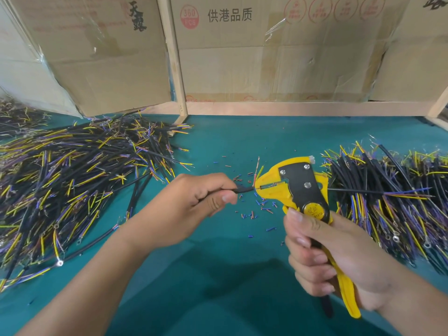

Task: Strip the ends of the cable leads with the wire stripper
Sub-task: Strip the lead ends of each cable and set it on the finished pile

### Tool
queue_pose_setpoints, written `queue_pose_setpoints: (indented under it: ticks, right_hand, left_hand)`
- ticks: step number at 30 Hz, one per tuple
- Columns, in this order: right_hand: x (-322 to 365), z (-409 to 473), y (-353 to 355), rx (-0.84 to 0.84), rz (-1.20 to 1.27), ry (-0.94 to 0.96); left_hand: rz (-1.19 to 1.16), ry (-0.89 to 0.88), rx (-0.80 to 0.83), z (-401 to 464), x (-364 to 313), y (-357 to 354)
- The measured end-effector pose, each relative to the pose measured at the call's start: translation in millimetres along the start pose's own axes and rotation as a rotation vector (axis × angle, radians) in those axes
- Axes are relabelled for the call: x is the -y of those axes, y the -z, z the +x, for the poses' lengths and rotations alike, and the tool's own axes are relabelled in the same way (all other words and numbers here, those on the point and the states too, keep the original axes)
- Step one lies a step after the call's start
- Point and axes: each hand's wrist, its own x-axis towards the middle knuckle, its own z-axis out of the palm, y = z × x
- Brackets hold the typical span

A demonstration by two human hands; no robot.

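My left hand pinches a black cable near its end, between thumb and fingers. One of its thin leads sits in the jaws of a yellow and black wire stripper. Two other leads, one pink and one yellow-green, stick up just left of the jaws. My right hand grips the stripper's handles, with the fingers curled round them. The stripper's head points left toward my left hand, a little above the green table.
A large pile of black cables with coloured leads covers the table's left side. Another pile lies on the right. Small bits of stripped insulation are scattered under the stripper. Cardboard boxes and wooden posts stand behind.
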Motion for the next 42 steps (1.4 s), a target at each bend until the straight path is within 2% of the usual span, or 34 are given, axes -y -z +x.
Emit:
queue_pose_setpoints:
  ticks: [11,21,25,28,30,35,42]
  right_hand:
    - [4.0,-1.6,2.4,0.02,-0.037,0.002]
    - [-4.4,5.0,1.8,0.019,-0.058,-0.055]
    - [-4.1,5.1,5.7,0.036,-0.025,-0.047]
    - [5.8,3.5,14.9,-0.026,0.047,-0.004]
    - [8.7,3.2,18.6,-0.039,0.068,0.015]
    - [-2.3,11.1,16.0,0.132,0.082,0.004]
    - [-6.7,14.5,18.9,0.154,0.085,-0.021]
  left_hand:
    - [-0.021,0.028,0.036,-3.7,9.7,19.0]
    - [0.001,0.016,0.097,-0.3,9.0,-1.0]
    - [0.106,-0.043,0.014,1.4,5.9,-0.5]
    - [0.097,0.027,-0.156,-4.8,20.0,25.9]
    - [0.129,0.041,-0.198,-6.1,22.7,32.9]
    - [0.183,-0.055,-0.092,0.4,4.5,11.6]
    - [0.118,-0.073,-0.057,0.5,0.3,7.1]
